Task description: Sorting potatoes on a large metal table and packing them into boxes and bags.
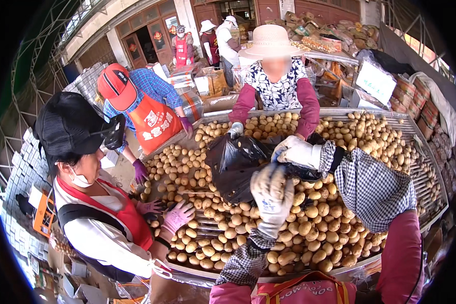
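Observation:
Before me is a slatted sorting table covered with many potatoes. My right hand, in a white work glove and checked sleeve, closes on the edge of a black plastic bag lying on the potatoes. My left hand, in a stained white glove, is spread and blurred, beside the bag's near edge; whether it touches the bag cannot be told. Across the table, a co-worker's gloved hand holds the bag's far side. That person's other hand is hidden behind the bag and my right glove.
At the left, a co-worker's pink gloves and another's purple glove are at the potatoes. A metal rim borders the table on the right. Cardboard boxes stand behind it; more people and filled sacks are farther back.

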`<state>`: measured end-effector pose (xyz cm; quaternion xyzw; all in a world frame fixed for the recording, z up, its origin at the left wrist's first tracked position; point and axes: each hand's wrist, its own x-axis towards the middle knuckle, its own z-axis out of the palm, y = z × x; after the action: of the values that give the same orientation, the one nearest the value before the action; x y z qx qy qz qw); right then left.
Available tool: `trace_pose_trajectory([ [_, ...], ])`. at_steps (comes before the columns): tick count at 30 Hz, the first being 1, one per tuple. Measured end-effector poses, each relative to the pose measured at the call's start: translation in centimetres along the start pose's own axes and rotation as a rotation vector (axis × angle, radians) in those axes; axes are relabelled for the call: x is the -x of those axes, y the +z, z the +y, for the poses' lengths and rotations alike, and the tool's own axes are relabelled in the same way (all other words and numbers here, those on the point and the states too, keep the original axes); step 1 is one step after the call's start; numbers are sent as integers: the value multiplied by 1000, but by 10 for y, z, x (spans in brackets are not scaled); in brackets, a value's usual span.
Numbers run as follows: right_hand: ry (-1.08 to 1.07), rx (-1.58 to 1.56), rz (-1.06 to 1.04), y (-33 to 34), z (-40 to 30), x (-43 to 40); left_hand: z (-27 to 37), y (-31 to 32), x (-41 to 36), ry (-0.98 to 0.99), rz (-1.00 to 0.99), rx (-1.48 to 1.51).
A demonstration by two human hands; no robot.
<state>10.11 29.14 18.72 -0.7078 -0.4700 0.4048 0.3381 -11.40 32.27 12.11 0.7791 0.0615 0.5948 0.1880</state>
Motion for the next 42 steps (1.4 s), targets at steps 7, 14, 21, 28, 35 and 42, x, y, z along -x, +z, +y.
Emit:
trace_pose_trajectory([
  [7,-230,55,146,7,-105,72,-137,-27,16,-426,-570,-260],
  [14,-342,6,417,-65,-132,113,-167,19,-94,-344,-347,105],
  [21,-578,-178,759,-100,-145,141,-128,59,-178,-378,-148,762],
  [28,-282,121,750,-70,-38,130,-127,58,-156,-457,-412,577],
  [35,-247,536,686,3,-51,72,-88,40,-188,-663,-318,994],
  [42,172,582,297,44,25,-65,-62,31,-123,-430,-606,539],
])
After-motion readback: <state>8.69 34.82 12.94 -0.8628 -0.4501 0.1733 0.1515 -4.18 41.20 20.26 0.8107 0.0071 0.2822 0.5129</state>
